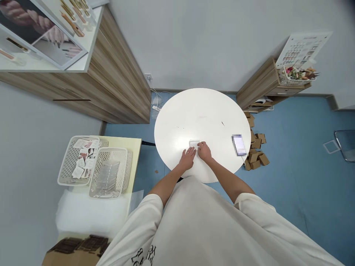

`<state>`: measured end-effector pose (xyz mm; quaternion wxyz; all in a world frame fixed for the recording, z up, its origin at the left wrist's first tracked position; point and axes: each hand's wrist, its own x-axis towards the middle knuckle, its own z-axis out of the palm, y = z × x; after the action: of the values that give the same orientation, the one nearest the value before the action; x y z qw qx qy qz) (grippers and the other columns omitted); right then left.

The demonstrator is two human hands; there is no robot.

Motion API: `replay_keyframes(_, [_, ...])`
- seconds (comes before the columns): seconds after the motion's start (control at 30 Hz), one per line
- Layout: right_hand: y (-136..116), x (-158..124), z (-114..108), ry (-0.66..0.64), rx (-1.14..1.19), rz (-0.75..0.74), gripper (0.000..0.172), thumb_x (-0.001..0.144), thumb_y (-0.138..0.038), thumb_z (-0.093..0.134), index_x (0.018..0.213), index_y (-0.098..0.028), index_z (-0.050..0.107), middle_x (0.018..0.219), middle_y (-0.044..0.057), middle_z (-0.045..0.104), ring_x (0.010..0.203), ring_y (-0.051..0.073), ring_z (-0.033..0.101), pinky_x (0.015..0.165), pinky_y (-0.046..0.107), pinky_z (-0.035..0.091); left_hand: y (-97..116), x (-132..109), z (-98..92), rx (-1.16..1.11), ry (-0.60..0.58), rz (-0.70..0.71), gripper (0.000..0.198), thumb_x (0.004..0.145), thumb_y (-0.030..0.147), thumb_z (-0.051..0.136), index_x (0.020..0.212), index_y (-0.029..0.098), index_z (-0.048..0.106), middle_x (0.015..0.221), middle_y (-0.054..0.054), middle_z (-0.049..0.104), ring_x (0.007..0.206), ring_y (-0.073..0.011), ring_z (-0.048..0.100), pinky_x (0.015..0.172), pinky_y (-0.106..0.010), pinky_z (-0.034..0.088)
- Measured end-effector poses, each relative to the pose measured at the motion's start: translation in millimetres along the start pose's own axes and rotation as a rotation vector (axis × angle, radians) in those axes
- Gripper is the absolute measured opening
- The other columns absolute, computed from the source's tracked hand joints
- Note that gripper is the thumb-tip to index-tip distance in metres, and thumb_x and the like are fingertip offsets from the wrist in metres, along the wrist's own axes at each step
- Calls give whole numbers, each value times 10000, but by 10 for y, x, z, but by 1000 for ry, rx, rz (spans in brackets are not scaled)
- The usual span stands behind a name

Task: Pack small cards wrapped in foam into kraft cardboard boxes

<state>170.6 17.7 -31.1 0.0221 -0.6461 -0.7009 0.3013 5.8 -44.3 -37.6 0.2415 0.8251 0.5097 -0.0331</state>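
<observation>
A small, pale, see-through flat item [194, 143], perhaps plastic, lies on the white oval table [199, 107] close to my body. My left hand [188, 158] rests on its near left side, fingers stretched forward and a ring on one of them. At its right edge is my right hand [204, 151], with fingers curled in and pressed together on the item. The two hands are close together but apart. Exactly what the right fingertips grip is too small to see.
A phone [239, 145] with a cable lies on the table's right side. To the left, a side table [135, 147] bears a basket of cards [66, 166] and a basket of clear plastic boxes [124, 173]. Small brown boxes [253, 157] lie on the floor at right.
</observation>
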Motion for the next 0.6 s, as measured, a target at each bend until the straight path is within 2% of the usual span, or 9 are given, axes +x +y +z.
replay_keyframes(0.1, [-10,-86,73,18,105,82,396,931,-162,421,1305,-195,546,1243,112,600,1076,225,604,913,333,479,-50,-3,3,11,-1,28,833,834,127,491,1598,178,163,1669,-121,166,1546,-270,110,1226,-532,121])
replay_keyframes(0.23, [-102,-35,138,-4,200,169,420,909,-206,463,1317,-191,558,1232,100,643,1113,229,609,950,343,490,-157,-33,-73,-14,-5,31,800,860,140,466,1600,187,166,1666,-114,183,1542,-272,140,1221,-523,155])
replay_keyframes(0.4, [-382,157,275,-58,244,23,497,899,-170,464,1389,-167,542,1367,100,600,1218,213,577,1061,340,450,-469,-170,-218,-41,42,-58,743,891,148,429,1595,175,193,1657,-120,215,1534,-281,170,1210,-517,194])
replay_keyframes(0.6, [-982,418,578,-173,215,-158,564,900,-132,435,1461,-104,486,1474,146,508,1344,235,496,1154,369,381,-1038,-488,-341,-29,80,-179,708,912,159,396,1593,152,200,1658,-120,212,1536,-276,162,1218,-502,192])
